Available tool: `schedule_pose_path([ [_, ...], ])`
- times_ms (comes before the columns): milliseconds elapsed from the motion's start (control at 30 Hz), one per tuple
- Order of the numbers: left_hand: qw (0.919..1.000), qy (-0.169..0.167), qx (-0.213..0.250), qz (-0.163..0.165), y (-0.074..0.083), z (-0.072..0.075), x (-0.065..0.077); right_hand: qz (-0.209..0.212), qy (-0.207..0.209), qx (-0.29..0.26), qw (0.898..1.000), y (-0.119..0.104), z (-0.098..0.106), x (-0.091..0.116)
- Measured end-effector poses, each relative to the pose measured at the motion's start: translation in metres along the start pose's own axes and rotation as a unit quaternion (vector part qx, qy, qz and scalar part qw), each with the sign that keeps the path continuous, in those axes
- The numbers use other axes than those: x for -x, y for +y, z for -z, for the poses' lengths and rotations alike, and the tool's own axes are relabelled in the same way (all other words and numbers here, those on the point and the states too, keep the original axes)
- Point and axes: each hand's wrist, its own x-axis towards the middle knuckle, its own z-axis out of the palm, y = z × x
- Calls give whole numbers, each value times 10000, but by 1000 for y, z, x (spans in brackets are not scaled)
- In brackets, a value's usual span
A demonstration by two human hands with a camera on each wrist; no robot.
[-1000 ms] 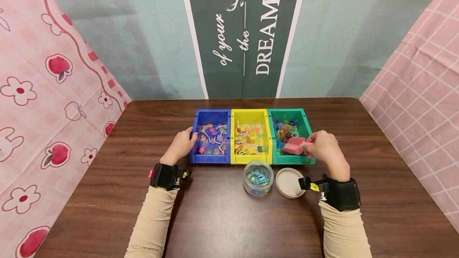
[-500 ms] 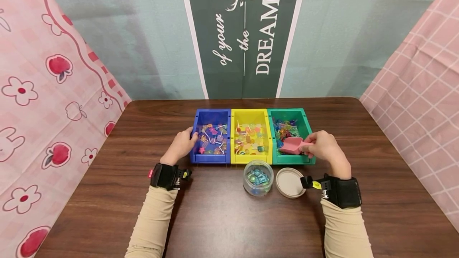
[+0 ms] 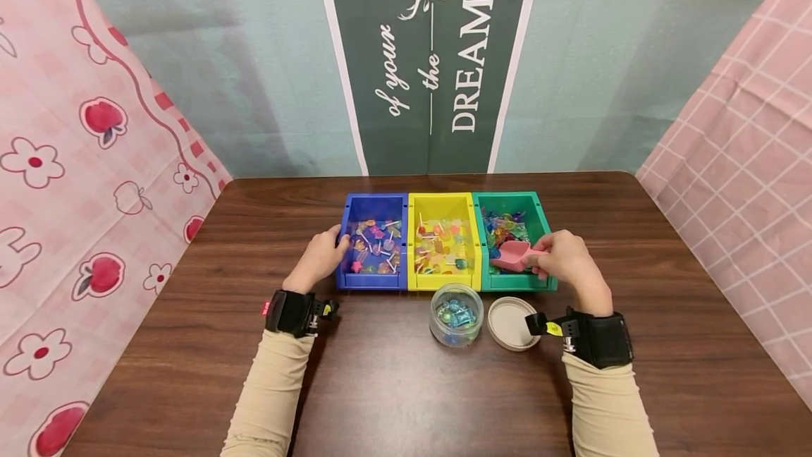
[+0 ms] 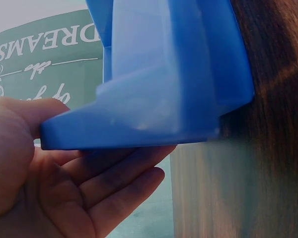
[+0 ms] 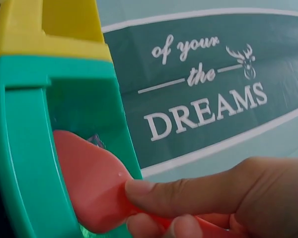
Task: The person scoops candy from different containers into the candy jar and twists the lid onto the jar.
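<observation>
My right hand (image 3: 567, 259) pinches the handle of a pink scoop (image 3: 511, 257), thumb on top. The scoop's blade (image 5: 92, 183) dips into the green bin (image 3: 521, 283) among colourful translucent pieces (image 3: 507, 226). At the far left of the joined bins, my left hand (image 3: 320, 257) grips the side wall of the blue bin (image 3: 372, 281); in the left wrist view the thumb lies over the rim and the fingers are on the other side. Small candy-like pieces, several with white sticks, lie in the blue bin and in the yellow bin (image 3: 444, 282) between.
In front of the bins stands a clear round jar (image 3: 445, 336), uncovered, with blue and green translucent pieces inside. A pale round lid (image 3: 509, 324) lies right of it, below my right wrist strap. Cloth backdrops (image 3: 273, 62) border the dark wooden table (image 3: 393, 400).
My right hand has shifted the scoop slightly left within the green bin. The left hand and the bins stay where they were.
</observation>
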Motion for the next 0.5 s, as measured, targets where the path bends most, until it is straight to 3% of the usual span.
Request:
schedule_pose_path([
  [500,10000,-43,48,37,1,1,1,-795,387,606,9942,-17,-22,-6],
])
